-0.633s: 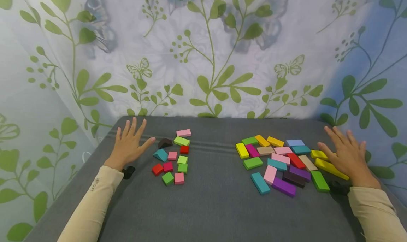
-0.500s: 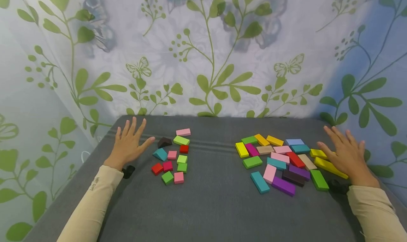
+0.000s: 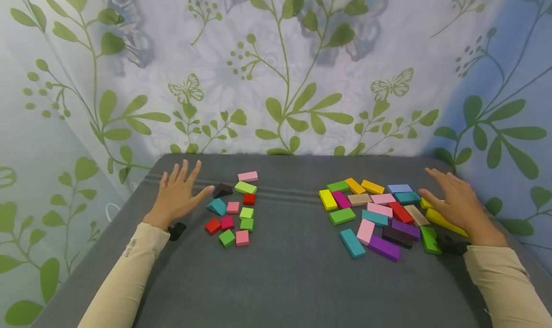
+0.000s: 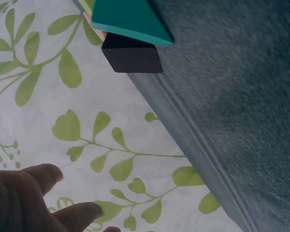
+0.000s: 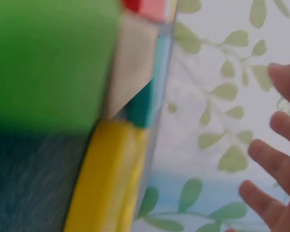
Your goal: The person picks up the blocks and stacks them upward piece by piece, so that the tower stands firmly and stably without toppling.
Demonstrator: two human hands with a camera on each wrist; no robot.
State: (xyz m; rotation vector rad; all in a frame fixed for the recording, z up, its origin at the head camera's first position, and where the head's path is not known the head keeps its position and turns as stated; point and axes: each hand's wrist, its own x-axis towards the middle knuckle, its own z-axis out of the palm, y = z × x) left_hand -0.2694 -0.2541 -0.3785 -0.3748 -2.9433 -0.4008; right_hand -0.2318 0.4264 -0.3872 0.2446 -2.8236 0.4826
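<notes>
My left hand [image 3: 178,197] is spread with straight fingers at the left side of the table, holding nothing. Nearest to it are a black block [image 3: 223,190] and a teal triangular block [image 3: 217,206]; both also show in the left wrist view. My right hand [image 3: 463,208], fingers extended and nothing held, hovers at the right over a long yellow block [image 3: 445,222], partly covering it and a shorter yellow block [image 3: 425,203]. A green block [image 3: 430,240] lies by the right wrist. It looms large and blurred in the right wrist view.
Several small cubes, such as a red one [image 3: 248,199], form a left group. Several longer blocks, such as a teal one [image 3: 352,243] and a purple one [image 3: 385,248], form a right group. The grey table [image 3: 276,280] backs onto a leaf-patterned curtain [image 3: 241,88].
My right hand has shifted left and its fingers have drawn closer together. The left hand has barely moved. The blocks lie as before, with a slight shift of the head view.
</notes>
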